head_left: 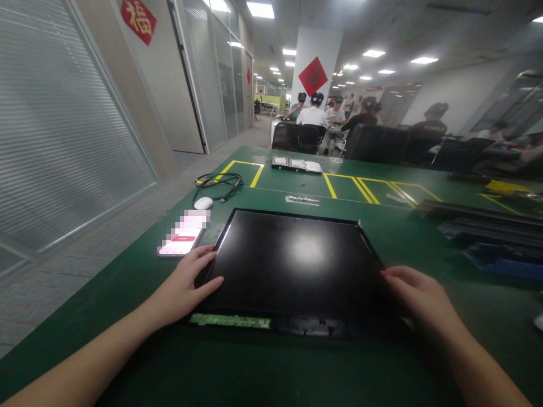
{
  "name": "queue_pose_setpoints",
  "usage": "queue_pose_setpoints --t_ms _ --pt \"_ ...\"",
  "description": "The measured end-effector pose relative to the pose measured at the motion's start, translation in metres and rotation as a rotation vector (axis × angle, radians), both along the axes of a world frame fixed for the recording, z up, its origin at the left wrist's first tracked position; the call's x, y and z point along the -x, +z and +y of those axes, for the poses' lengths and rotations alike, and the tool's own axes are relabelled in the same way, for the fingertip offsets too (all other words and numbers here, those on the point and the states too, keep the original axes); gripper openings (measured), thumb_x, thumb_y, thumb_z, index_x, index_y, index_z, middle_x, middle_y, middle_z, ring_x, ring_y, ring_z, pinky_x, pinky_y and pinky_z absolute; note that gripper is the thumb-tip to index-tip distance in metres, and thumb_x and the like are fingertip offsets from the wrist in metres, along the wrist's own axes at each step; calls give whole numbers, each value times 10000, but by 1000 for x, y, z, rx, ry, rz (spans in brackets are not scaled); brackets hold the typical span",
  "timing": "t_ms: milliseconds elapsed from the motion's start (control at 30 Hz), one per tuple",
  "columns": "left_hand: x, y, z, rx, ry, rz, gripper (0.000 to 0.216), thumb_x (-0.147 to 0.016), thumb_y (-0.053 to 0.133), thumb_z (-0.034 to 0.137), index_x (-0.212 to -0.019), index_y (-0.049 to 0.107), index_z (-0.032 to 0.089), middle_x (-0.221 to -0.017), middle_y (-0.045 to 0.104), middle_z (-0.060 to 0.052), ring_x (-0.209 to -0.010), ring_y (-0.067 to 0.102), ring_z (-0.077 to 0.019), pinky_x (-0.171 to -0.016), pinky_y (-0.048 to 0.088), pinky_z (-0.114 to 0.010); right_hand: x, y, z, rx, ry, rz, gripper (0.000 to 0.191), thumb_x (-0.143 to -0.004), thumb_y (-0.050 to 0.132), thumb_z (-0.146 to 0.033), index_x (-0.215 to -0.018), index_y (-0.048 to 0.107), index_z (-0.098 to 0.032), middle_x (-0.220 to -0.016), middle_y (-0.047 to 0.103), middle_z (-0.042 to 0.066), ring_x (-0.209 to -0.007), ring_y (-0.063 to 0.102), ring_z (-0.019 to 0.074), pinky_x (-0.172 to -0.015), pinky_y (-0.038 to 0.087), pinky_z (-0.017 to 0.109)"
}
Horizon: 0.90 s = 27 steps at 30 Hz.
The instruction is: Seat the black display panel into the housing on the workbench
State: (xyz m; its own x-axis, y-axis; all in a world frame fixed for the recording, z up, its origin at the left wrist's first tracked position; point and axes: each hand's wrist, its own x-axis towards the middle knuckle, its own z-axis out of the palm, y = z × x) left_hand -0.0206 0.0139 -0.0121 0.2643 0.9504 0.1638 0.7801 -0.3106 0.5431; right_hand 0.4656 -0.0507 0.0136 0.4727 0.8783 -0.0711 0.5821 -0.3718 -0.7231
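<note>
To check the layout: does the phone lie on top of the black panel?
No, the phone lies on the green table, to the left of the black panel, not on it.

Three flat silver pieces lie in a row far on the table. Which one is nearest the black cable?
The leftmost piece; the black cable lies to its left, the middle piece and right piece sit farther right.

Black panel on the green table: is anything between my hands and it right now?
Nothing visible. The left hand lies flat on the left edge of the black panel, and the right hand rests on its right edge. The phone lies on the table beside the left hand, off the panel.
</note>
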Motion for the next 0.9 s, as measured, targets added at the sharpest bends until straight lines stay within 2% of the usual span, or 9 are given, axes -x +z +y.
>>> queue_pose_setpoints --t_ms 133,333,467,700,800,900 --pt "-3 5 -1 9 -7 24 640 -848 535 622 -1322 594 197 -1474 495 -181 -1359 461 -372 -1111 373 -510 1 0 1 2 7 -34 308 -712 626 -460 -855 762 -224 -789 781 65 -681 714 256 -600 511 343" --pt "-4 7 0 14 -23 55 728 -849 508 628 -1343 565 97 -1475 473 -239 -1357 452 -400 -1098 380 -566 8 8 2 29 21 -140 354 -675 610 -525 -816 760 -238 -821 783 65 -754 713 284 -640 505 364" --pt "-3 5 0 7 -35 72 754 -855 493 645 -1347 558 78 -1473 467 -255 -1355 452 -405 -1096 381 -573 11 11 1 23 36 -169 358 -673 592 -541 -799 758 -249 -838 784 63 -789 713 292 -664 502 371" --pt "1 -6 -1 -30 -70 82 685 -870 512 625 -1407 515 199 -1517 424 -185 -1390 412 -395 -1106 366 -579 9 10 2 45 18 -178 365 -662 584 -538 -804 760 -251 -844 783 62 -799 712 298 -671 503 379" --pt "3 -3 -4 -19 -97 87 648 -864 557 603 -1407 513 253 -1571 368 -157 -1418 382 -390 -1107 372 -574 10 9 2 45 26 -155 361 -672 595 -540 -815 757 -250 -858 787 63 -814 718 297 -669 506 370" --pt "4 7 -9 -5 -143 89 639 -816 646 583 -1387 533 317 -1616 326 -104 -1437 358 -381 -1119 360 -568 10 8 1 38 28 -135 362 -677 607 -545 -823 755 -249 -862 789 64 -815 723 297 -656 511 362"
